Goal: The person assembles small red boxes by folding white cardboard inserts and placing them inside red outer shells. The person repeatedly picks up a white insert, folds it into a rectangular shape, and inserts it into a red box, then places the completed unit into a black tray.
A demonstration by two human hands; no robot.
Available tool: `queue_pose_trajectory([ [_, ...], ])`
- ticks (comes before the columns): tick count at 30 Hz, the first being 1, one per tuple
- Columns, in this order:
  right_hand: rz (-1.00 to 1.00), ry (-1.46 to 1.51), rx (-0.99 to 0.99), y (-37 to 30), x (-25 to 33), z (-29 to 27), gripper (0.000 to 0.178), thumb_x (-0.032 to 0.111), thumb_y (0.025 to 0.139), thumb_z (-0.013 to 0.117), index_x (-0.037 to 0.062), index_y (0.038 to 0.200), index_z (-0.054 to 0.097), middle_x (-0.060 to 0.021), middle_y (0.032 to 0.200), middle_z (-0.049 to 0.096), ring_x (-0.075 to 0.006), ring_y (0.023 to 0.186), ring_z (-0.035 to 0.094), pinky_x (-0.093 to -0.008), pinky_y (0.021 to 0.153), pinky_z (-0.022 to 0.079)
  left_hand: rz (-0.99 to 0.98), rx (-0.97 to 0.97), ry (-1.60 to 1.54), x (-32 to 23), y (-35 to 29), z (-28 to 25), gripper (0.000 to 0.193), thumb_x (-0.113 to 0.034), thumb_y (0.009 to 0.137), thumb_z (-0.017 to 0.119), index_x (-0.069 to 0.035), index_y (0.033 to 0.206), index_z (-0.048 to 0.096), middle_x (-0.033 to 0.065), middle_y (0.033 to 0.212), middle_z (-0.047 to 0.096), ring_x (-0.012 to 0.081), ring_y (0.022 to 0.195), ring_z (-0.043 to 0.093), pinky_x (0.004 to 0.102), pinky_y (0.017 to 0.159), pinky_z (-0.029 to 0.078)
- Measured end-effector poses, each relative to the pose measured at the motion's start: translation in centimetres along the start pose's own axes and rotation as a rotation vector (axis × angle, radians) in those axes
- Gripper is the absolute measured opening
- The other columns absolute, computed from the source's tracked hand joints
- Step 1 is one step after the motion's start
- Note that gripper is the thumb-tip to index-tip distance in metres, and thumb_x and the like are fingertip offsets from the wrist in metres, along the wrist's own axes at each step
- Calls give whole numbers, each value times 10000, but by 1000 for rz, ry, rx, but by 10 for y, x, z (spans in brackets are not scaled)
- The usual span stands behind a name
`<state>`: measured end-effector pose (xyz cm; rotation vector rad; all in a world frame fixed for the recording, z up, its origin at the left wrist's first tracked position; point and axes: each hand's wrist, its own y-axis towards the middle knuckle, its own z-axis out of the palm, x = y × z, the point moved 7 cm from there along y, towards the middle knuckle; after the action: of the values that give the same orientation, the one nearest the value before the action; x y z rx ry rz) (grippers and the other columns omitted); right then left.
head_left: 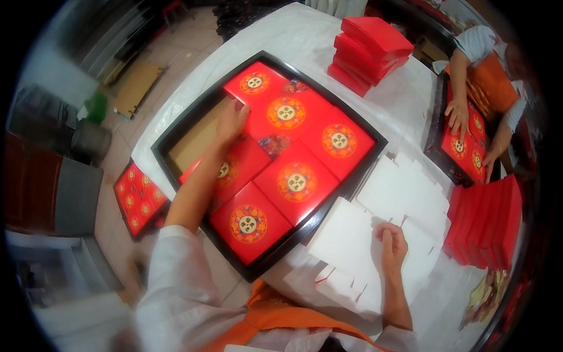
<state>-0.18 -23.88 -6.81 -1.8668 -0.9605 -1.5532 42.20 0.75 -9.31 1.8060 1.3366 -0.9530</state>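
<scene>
A black-rimmed tray [159, 148] lies tilted across the white-covered table, holding several flat red boxes with round orange-and-gold medallions. My left hand [233, 121] reaches over the tray. Its curled fingers are at the left edge of a red box [261, 120] in the upper part, the fingertips partly hidden. Beside it, the tray's tan bottom [199, 134] shows along the left side. My right hand [392, 245], loosely closed with nothing visible in it, rests over white folded cardboard pieces [343, 234] to the right of the tray.
Red boxes [369, 53] are stacked at the far side, and more red boxes [484, 223] stand in a row at the right. Across the table a co-worker's hands [458, 117] touch another filled tray [437, 152]. Red boxes [139, 198] sit low at the left, beyond the table edge.
</scene>
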Motion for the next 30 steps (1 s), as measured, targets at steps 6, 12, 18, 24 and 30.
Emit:
queue_pose_trajectory([
  [6,37,20,0,1,8,10,139,28,875,439,-21,913,564,-67,860,587,-110,760,547,-238,710,455,-1,170,66,-5,1,6,394,-356,854,480,-13,1046,511,119,879,596,235,814,575,326,708,430],
  [12,48,-2,-50,-5,-9,-12,145,37,874,453,-22,928,574,-73,871,594,-126,774,560,-248,724,465,164,400,178,-91,-17,42,294,-242,840,467,30,850,579,176,753,592,271,657,582,389,578,420],
  [18,-35,109,140,2,37,-15,171,112,883,462,-4,959,563,-68,889,610,-132,837,577,-268,749,461,1198,244,875,74,75,-28,377,-253,923,351,-1,1186,443,212,1178,470,348,1081,457,397,916,351],
  [24,-70,-245,-303,-97,46,-140,175,55,854,467,15,985,576,-79,945,597,-147,876,562,-256,785,439,708,320,545,-34,-38,27,418,-259,923,369,22,1232,392,207,1268,410,345,1146,427,392,965,324],
  [30,117,-352,-694,-155,-16,-194,337,150,849,534,11,1151,480,-99,925,581,-131,824,535,-235,694,437,612,140,375,-141,-171,38,425,-228,896,452,-23,1263,386,157,1198,480,239,1107,468,361,902,399],
])
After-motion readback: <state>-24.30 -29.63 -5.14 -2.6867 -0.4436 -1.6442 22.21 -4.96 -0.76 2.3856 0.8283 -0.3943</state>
